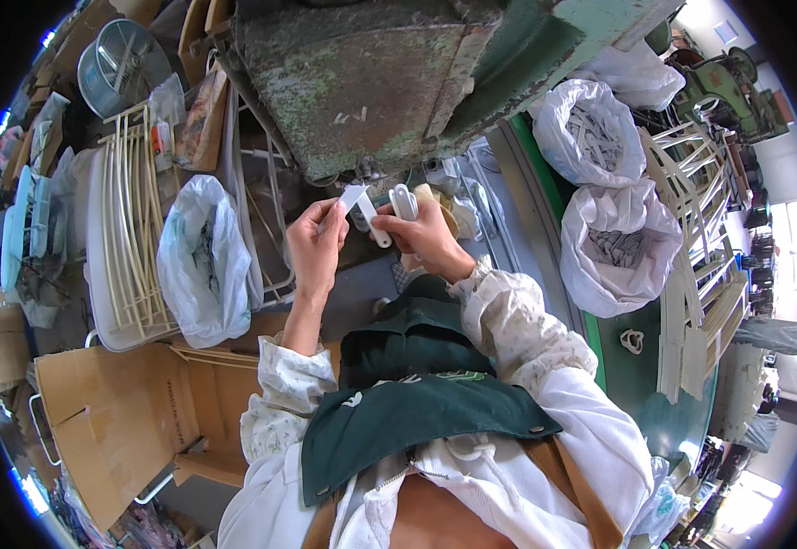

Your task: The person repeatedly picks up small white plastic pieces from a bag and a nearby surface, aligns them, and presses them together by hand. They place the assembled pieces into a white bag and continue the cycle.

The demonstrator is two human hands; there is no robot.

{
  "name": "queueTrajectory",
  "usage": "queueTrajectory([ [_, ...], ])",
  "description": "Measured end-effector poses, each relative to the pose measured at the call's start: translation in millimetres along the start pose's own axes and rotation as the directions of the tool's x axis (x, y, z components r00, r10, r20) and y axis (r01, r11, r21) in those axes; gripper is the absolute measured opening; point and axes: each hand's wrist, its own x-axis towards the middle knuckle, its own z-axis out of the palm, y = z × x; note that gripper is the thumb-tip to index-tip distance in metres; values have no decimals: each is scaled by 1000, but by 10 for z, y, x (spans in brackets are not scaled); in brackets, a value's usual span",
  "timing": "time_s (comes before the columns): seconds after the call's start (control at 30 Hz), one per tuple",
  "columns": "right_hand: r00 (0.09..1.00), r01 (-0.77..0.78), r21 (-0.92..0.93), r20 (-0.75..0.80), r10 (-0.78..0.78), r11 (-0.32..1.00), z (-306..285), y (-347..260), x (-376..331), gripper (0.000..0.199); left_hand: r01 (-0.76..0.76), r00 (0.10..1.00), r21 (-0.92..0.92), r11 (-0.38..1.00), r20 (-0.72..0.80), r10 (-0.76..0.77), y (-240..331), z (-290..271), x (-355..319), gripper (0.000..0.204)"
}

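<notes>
Head view. Landmark: big worn green machine (353, 101). Both hands just on wearer's side of its lower edge.

L hand (314, 245): thumb + fingertips pinching flat white tab (352, 196). R hand (426, 240): thumb + index pinching white strip (376, 226), hole nr its low end; same hand also has rounded white pcs (404, 202) tucked by its fingers. Tab & strip meet in a V in front of machine; can't tell if joined.

Handling, my judgement: hold both by edges, light pinch, faces level w/ each other; steady w/ R, small turns w/ L, no forcing (thin, prob. bends). Spare pcs best gripped low so they don't slip or block view.

Containers: L of machine, white bag (226, 306), dark-grey scraps (203, 252) inside; beyond it, clear bin (96, 274) w/ pale rods (133, 229). R of machine, upper bag (549, 114), pale-grey strips (597, 135); lower bag (597, 291) nearer wearer, grey pcs (618, 245). Below-L of machine, open carton (115, 421); contents unclear.
</notes>
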Motion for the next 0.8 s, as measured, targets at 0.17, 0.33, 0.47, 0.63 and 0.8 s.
queueTrajectory([
  [0.17, 992, 127, -121, -7, -129, 984, -25, 16, 5, 17, -37, 996, 65, 997, -74, 42, -19, -19, -61, 20],
  [0.33, 991, 125, -145, -22, -130, 981, -77, 17, 35, 15, -8, 1000, 54, 999, -9, 9, 29, -11, -98, 20],
  [0.47, 990, 138, -178, 5, -139, 974, -91, -18, 34, 14, -39, 997, 2, 999, -66, 39, -78, 1, -24, 19],
  [0.63, 998, 53, -149, -21, -57, 987, -67, -60, -12, 15, 143, 985, -10, 990, -92, -144, -127, -32, -69, 18],
  [0.8, 993, -19, -44, 111, 24, 999, -36, -22, -93, 16, 184, 977, -46, 982, -96, -188, -84, -102, -127, 16],
])
